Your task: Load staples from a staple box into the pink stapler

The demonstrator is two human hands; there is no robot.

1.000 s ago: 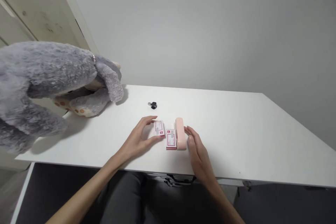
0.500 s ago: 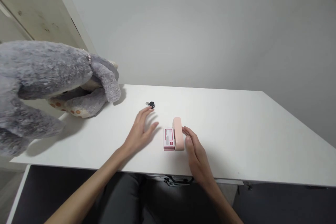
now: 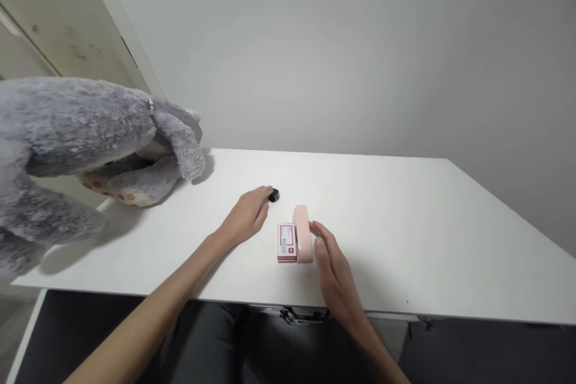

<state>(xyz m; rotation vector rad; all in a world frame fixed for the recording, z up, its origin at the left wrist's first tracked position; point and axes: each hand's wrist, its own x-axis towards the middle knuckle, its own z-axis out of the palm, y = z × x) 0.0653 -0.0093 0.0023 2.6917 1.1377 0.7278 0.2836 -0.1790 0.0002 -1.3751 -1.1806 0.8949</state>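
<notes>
My left hand [image 3: 246, 214] is closed at the fingertips on a small black object with a shiny metal part [image 3: 274, 195]. The fingers hide its left end, so I cannot tell its exact kind. A pink stapler [image 3: 303, 234] lies lengthwise on the white table. Against its left side sits a small stack of white-and-red boxes [image 3: 287, 242], likely staples. My right hand [image 3: 332, 261] rests at the stapler's right side, fingers slightly curved and thumb apart, with nothing in its grasp. Its fingertips are beside or touching the stapler; which one, I cannot tell.
The white table [image 3: 427, 234] runs along a grey wall [image 3: 342, 60]. On its left end sits a large grey plush toy [image 3: 81, 126]. A dark handle [image 3: 303, 315] shows below the table's front edge, near my legs.
My left hand has moved right and closed on the small black object, which has shifted right and nearer to me. The right hand, stapler and boxes stay about where they were.
</notes>
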